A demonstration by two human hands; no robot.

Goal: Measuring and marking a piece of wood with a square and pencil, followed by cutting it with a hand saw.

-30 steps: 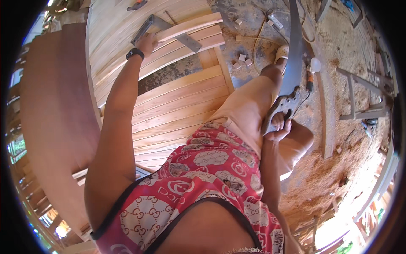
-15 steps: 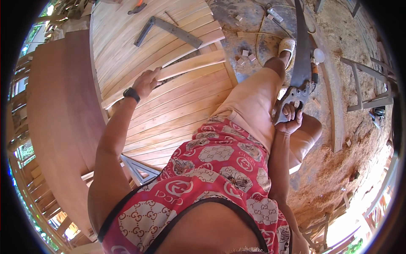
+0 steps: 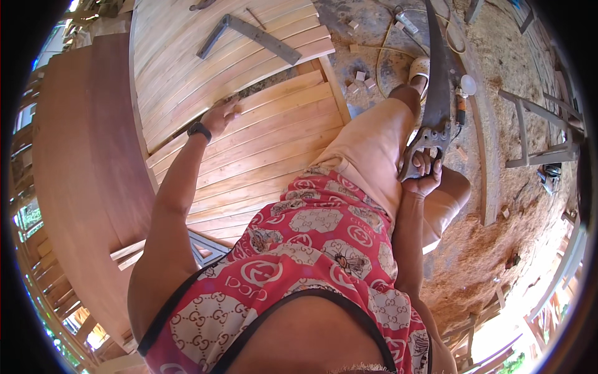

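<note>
My left hand (image 3: 219, 118), with a dark watch at the wrist, rests at the edge of a wooden slat (image 3: 283, 91) on the slatted panel. Its fingers look stretched out and loosely apart, and I see nothing gripped in them. Along that slat runs a dark gap (image 3: 265, 83) between the upper and lower boards. In my right hand (image 3: 425, 179), beside my thigh, the handle of a handsaw (image 3: 440, 93) is held, fingers wrapped through its grip. The saw's long dark blade points away from me.
A metal square (image 3: 265, 47) lies on the upper boards, near a thin pencil-like stick (image 3: 255, 19). Left stands a wide brown board (image 3: 68, 149). An orange-and-black power tool (image 3: 461, 103), cords, wood offcuts (image 3: 360, 76) and sawdust cover the floor at right, beside a wooden frame (image 3: 536, 124).
The slat my left hand held across the gap now lies against the lower boards, leaving the gap above it. My left fingers have loosened. The saw stays in my right hand.
</note>
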